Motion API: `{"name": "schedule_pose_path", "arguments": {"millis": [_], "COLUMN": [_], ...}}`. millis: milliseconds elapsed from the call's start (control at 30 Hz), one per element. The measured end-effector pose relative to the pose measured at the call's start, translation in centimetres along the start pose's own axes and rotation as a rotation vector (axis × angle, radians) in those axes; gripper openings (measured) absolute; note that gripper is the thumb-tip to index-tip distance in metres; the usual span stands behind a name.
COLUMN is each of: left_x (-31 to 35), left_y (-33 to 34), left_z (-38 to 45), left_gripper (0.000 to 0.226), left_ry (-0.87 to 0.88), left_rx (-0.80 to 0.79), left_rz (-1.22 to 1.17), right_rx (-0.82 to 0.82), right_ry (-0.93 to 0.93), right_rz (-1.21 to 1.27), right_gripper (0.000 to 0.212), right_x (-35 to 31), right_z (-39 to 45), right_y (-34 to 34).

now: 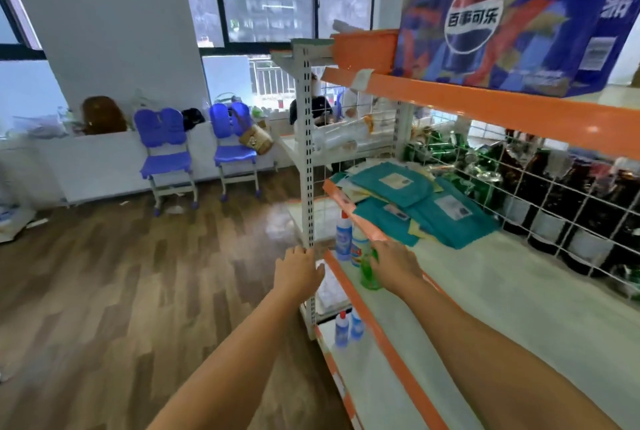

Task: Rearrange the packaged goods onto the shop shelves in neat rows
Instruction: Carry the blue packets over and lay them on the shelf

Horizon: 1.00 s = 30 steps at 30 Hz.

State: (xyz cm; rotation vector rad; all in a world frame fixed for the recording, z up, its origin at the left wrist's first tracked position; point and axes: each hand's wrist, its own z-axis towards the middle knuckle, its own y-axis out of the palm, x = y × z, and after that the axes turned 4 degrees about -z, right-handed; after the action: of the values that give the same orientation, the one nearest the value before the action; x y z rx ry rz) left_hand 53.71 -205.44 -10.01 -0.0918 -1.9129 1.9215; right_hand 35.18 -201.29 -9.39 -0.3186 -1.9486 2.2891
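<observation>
From the head view, the right hand (393,265) curls round a green bottle (369,272) at the orange front edge of the middle shelf (485,291), beside two white bottles (349,239). The left hand (300,270) grips the perforated upright post (306,152).

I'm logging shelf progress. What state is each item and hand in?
green bottle: upright at shelf edge, gripped by right hand
left hand: on the shelf upright, holding no goods
teal packs: lying flat, overlapping untidily
blue-label bottles: upright
Pepsi carton: on top shelf
</observation>
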Motion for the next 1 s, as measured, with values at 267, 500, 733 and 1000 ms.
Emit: {"name": "schedule_pose_path", "arguments": {"millis": [267,500,733,1000], "left_x": [0.3,2.0,4.2,6.8], "left_y": [2.7,3.9,3.6,4.9], "left_z": [8.5,18.1,26.8,31.7], "left_gripper": [0.042,0.037,0.045,0.035], "left_ry": [0.086,0.158,0.200,0.254], "left_rx": [-0.049,-0.015,0.001,0.056], "left_rz": [-0.021,-0.054,-0.092,-0.088], "right_rx": [0.041,0.157,0.277,0.076], "right_ry": [0.049,0.079,0.151,0.352], "right_rz": [-0.005,0.019,0.057,0.026], "right_gripper": [0.035,0.029,0.027,0.037], "right_x": [2.2,6.5,10.4,13.8], "right_z": [7.8,17.2,24.8,29.6], "right_y": [2.5,2.7,1.1,1.0]}}
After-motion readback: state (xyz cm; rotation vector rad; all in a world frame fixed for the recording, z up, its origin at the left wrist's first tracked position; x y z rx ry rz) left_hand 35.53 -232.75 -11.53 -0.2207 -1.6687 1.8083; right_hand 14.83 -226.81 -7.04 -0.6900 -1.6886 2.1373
